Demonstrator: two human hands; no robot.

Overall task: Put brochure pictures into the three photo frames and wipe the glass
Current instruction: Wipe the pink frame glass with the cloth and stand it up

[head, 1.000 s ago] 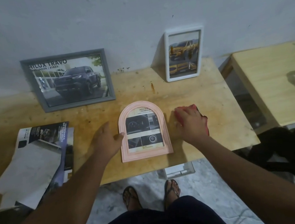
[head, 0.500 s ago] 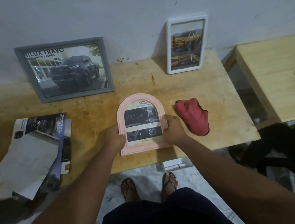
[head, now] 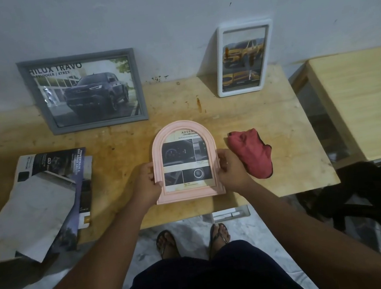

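A pink arched photo frame (head: 181,131) with a brochure picture inside lies near the wooden table's front edge. My left hand (head: 146,182) grips its left side and my right hand (head: 231,170) grips its right side. A red cloth (head: 252,154) lies crumpled on the table just right of my right hand. A grey frame (head: 84,92) with a dark truck picture leans on the wall at the back left. A white frame (head: 243,57) with a yellow truck picture leans on the wall at the back right.
Brochure pages and a pale sheet (head: 43,201) lie at the table's (head: 278,112) left front and overhang the edge. A second wooden table (head: 359,101) stands to the right across a gap. A dark chair (head: 367,193) sits at the right front.
My right hand let go of the red cloth and moved left to the pink frame. Both hands now hold the frame's sides. The view has shifted slightly.
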